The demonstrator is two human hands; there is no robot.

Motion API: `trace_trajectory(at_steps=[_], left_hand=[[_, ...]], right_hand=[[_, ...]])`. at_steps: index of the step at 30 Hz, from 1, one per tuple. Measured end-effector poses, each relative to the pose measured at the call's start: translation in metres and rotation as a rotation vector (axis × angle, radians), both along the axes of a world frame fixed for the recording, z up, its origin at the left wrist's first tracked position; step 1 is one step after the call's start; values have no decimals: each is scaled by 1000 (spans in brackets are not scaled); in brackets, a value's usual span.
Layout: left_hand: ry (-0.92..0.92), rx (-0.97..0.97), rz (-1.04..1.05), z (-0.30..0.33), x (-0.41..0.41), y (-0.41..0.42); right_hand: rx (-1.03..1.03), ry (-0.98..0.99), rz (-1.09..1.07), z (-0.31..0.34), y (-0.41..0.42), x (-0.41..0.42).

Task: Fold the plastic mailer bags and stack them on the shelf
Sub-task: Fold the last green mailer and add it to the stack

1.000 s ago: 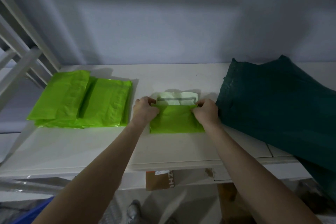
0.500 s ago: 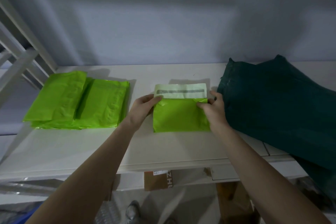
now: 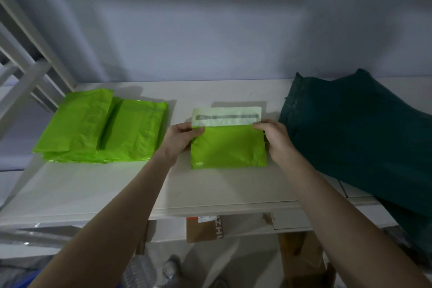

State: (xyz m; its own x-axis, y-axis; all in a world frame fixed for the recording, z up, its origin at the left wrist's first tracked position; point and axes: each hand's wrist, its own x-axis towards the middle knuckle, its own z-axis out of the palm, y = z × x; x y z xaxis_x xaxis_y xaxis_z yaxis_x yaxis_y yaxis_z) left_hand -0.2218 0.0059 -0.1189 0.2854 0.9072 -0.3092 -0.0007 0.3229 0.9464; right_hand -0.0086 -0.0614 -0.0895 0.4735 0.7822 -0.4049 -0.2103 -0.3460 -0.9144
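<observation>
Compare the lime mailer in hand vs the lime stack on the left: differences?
The held mailer is a single bag; the lime stack is several bags piled in two overlapping heaps. The held mailer shows a pale flap with a grey strip along its far edge; the stack shows only green. The left hand and right hand pinch the held mailer's upper corners; the stack lies untouched. Both are lime green and rest on the white shelf.

A storeroom or packing area, apparently: a white shelf [image 3: 93, 194] against a bare wall holds stacked lime-green mailer bags [image 3: 102, 128] and dark green ones [image 3: 355, 133], with cardboard boxes [image 3: 204, 229] dimly visible below.
</observation>
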Motion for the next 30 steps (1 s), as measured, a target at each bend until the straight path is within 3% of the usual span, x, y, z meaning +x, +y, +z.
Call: trace_trajectory(at_steps=[10,18,27,30], left_hand=[[-181,-92,-15,9,4,0],[-134,-134,-63,-5,-2,8],[-74,-132,67,17,7,1],[67,-71,25,20,6,3]], right_hand=[[102,-19,5,-3,1,-1],[131,70,-16,-9,4,3],[185,313,-151,-6,5,-1],[129,198,-112,-7,5,3]])
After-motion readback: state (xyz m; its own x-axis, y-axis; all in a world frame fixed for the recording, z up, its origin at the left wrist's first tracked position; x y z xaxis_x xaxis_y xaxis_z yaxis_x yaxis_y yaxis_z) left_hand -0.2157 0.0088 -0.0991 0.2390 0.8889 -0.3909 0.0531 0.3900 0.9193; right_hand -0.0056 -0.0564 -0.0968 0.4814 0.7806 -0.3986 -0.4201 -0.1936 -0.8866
